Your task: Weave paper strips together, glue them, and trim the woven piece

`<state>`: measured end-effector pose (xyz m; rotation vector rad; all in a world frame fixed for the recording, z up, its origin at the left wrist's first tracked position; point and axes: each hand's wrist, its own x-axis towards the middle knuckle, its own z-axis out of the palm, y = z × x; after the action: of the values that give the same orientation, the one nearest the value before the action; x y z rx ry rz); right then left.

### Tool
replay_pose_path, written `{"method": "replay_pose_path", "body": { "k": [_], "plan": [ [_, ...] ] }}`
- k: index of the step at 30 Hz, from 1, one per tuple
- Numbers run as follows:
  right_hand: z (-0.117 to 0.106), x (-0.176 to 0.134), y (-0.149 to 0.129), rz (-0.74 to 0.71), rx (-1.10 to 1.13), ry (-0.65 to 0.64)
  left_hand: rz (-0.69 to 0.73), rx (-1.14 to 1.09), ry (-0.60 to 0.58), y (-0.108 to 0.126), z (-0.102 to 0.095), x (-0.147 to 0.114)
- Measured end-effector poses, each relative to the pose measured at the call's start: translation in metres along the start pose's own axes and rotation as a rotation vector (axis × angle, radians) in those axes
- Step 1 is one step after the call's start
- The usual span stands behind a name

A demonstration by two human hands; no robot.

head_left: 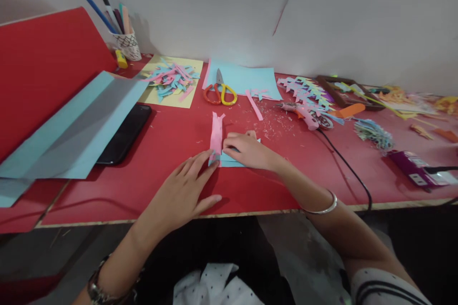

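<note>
Pink paper strips [216,131] stand lengthwise on the red table in front of me, crossing light blue paper strips [232,162] at their lower end. My left hand [184,188] lies with its fingers stretched out, the fingertips pressing where pink and blue meet. Its thumb points right, apart from the paper. Curled over the blue strips is my right hand [248,149], closed against them; its fingers hide part of the paper. Just beyond are scissors [220,93] with one red and one yellow handle loop.
At the left, blue sheets [82,126] partly cover a black phone [125,136]. Pink and blue paper scraps [173,78] lie on a yellow sheet [184,100]. A glue gun [300,113] with its cord, a power strip [415,167] and a pen cup [128,45] stand around.
</note>
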<state>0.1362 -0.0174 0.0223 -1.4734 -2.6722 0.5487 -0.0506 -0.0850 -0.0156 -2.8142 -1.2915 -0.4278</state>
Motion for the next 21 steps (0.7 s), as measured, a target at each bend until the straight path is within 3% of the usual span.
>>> {"method": "replay_pose_path", "body": {
  "k": [11,21],
  "plan": [
    [-0.003,-0.004,0.003,0.073,-0.041,0.035,0.006,-0.012,-0.009,-0.001,0.003,0.0],
    [-0.017,-0.026,0.021,0.165,0.072,0.045,0.028,0.048,0.003,-0.001,-0.001,0.001]
  ]
}}
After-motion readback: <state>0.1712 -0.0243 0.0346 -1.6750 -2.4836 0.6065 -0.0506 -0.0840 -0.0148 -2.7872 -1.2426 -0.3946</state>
